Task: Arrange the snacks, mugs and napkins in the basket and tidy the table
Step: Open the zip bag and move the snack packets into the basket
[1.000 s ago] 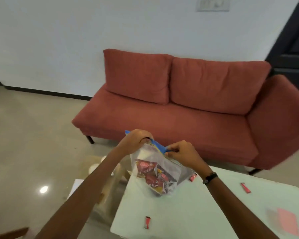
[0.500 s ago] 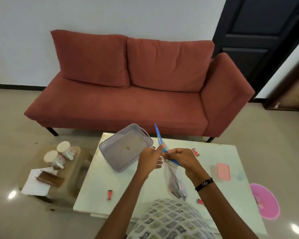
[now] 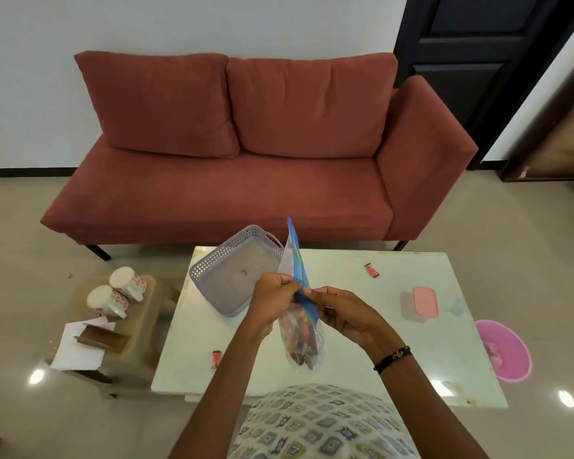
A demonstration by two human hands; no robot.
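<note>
- Pale table (image 3: 362,356) stands in front of a red sofa (image 3: 246,180); all places below are given relative to this table.
- Left of table: low stool (image 3: 136,329) bearing two white mugs (image 3: 115,291), with white napkins (image 3: 80,349) and a brown holder (image 3: 101,339) at its near end.
- Table, far left corner: grey perforated basket (image 3: 232,276), tilted.
- Table, near left edge: one red snack wrapper (image 3: 216,358).
- Above table centre: clear zip bag (image 3: 300,336) of snacks, held upright; left hand (image 3: 272,296) and right hand (image 3: 342,313) both pinch its blue seal with curled fingers.
- Table, far side: second red wrapper (image 3: 372,270).
- Table, right: pink-lidded box (image 3: 424,301).
- Floor, right of table: pink tub (image 3: 504,351).
</note>
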